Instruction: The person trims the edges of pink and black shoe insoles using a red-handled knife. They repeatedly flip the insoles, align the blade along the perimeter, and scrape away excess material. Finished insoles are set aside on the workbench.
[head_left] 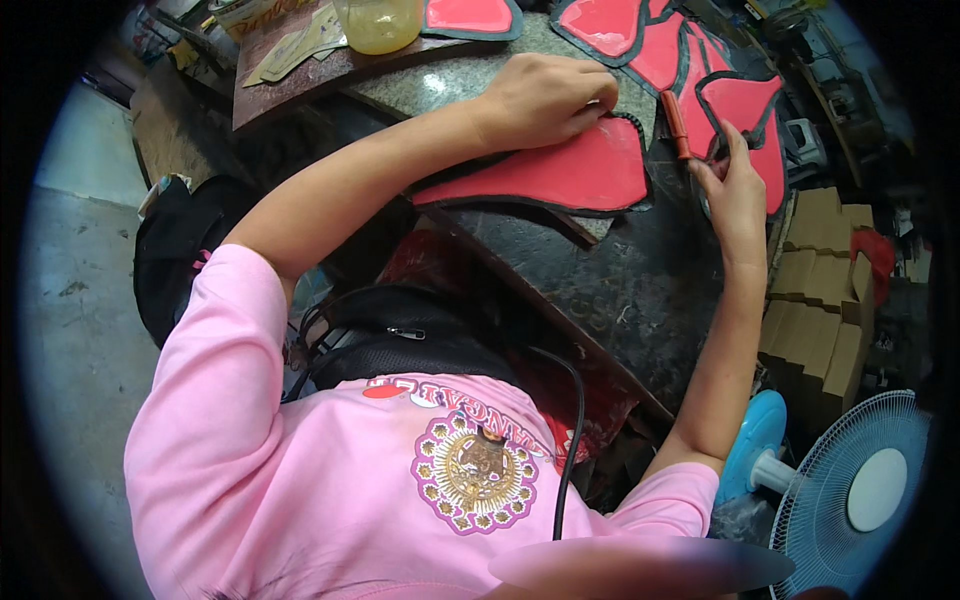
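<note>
Pink panel (570, 168) lies over the slab (430, 88), partly hidden by the curled left hand (545, 100), while the right hand (737, 188), apart, meets a red handle (675, 125), though I cannot tell either grip.

"What kind of place is this?"

"A small workshop, by the look of it. Several dark-edged pink pieces (565, 170) lie about, some overlapping, with a red-handled tool (676, 125) among them."

"Couldn't it be a home?"

"The work surfaces suggest otherwise: a dark, scuffed tabletop (640, 300), a speckled grey slab (430, 85) partly under one piece, and a clear container of yellowish liquid (380, 25) close by."

"And around it?"

"Brown cardboard (815, 290) stacked at the right, a blue-and-white fan (850, 490) near that, and a marked, greyish floor (75, 300) over on the left."
</note>
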